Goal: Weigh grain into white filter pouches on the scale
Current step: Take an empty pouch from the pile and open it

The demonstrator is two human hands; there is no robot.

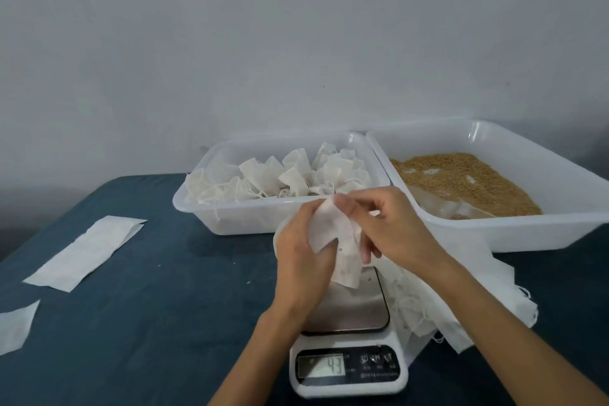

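Reaching in from the near edge of the table (131, 323), both bare forearms converge above the scale's steel platform. The left hand (301, 254) is turned palm-inward, thumb pressed on the front of a white filter pouch (336, 241) and the fingers curled behind it. The right hand (389, 227) comes over from the right, its thumb and forefinger pinching the pouch's upper edge while the remaining fingers hang loosely curled below. The pouch hangs between the hands above the digital scale (349, 369), thin, crumpled and limp, its lower corner drooping toward the platform; whether it touches the platform cannot be told. The scale's display reads 43.

Behind the hands, toward the table's far edge, a white plastic tub (230, 221) holds a heap of pouches (283, 178). Just beside it on the right, a second tub (527, 234) holds golden-brown grain (461, 181). A pile of white pouches with drawstrings (461, 306) lies right of the scale. Flat white sheets (85, 252) lie near the table's left edge.
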